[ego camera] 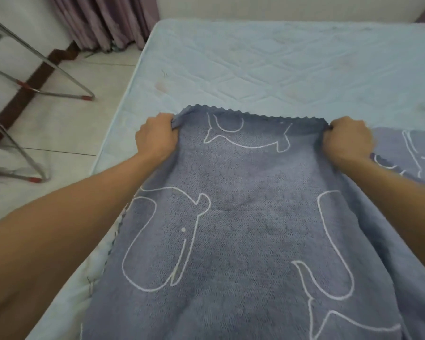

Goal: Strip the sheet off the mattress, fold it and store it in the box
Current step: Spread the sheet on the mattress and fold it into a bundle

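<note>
Far left: rack (42, 92) legs on the floor (66, 123), curtain (101, 20) behind. Nothing to do w/ the job, I just won't swing cloth that way. Mattress (268, 65) is bare over its far half, so stripping looks mostly done. I read this as the fold step.

L hand (155, 137): fingers curled tight round the sheet's far left corner, knuckles up. Sheet (243, 204) runs from that far edge back toward me, draped over the near part of the mattress, w/ the zigzag hem (255, 115) stretched betw. the two fists. R hand (347, 139): same grip, bunched on the far right corner. Right of it, more sheet lies flat on the mattress, so the cloth is wider than what I hold. Prob. a fold line under the R fist, can't tell for sure.

To do it well, IMO:
- Keep both fists level & the hem taut so the span doesn't sag.
- Carry the corners as a pair, same speed, & land them hem on hem on the matching edge.
- Check the right-side layer comes along square, not dragged into a twist.
- The sheet's left edge sits near the mattress side, so watch it doesn't slip off to the floor.
- Smooth from the middle outward before the next fold.

Box isn't in view; I'll need to find it after.
</note>
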